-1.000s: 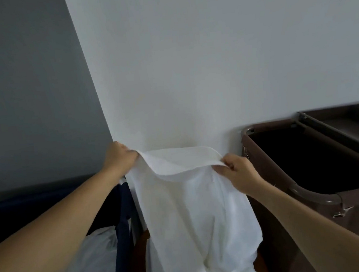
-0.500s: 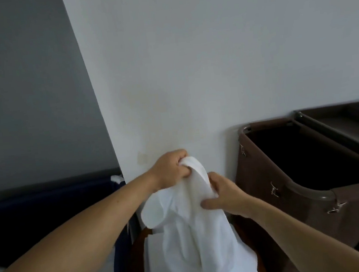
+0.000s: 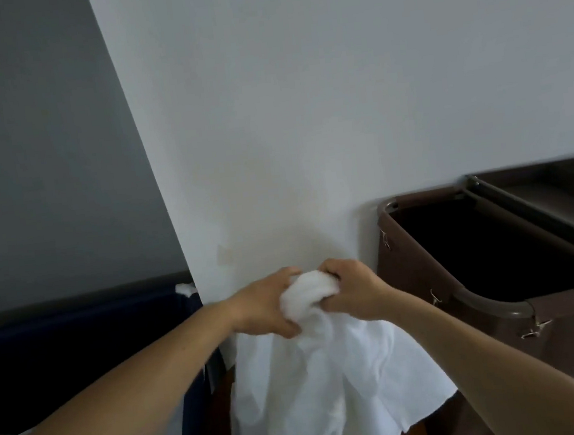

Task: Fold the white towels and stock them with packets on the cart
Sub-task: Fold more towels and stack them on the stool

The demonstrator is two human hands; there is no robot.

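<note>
A white towel [image 3: 318,391] hangs in front of me, close to the white wall. Its top edge is bunched into a wad between both hands. My left hand [image 3: 263,308] grips the bunched top from the left, fingers curled round the cloth. My right hand [image 3: 353,291] grips the same wad from the right, touching the left hand's fingers. The rest of the towel drapes down loosely and spreads out toward the lower right. No packets are in view.
A brown cart bag [image 3: 463,291] with a metal rim stands open at the right, a dark cart shelf [image 3: 559,195] behind it. A dark blue bin [image 3: 80,352] sits at the left, with white cloth at its lower edge. The wall corner [image 3: 173,229] is straight ahead.
One second ago my hands held the towel's top edge spread wide. They have come together at the middle, and the top edge is now bunched between them.
</note>
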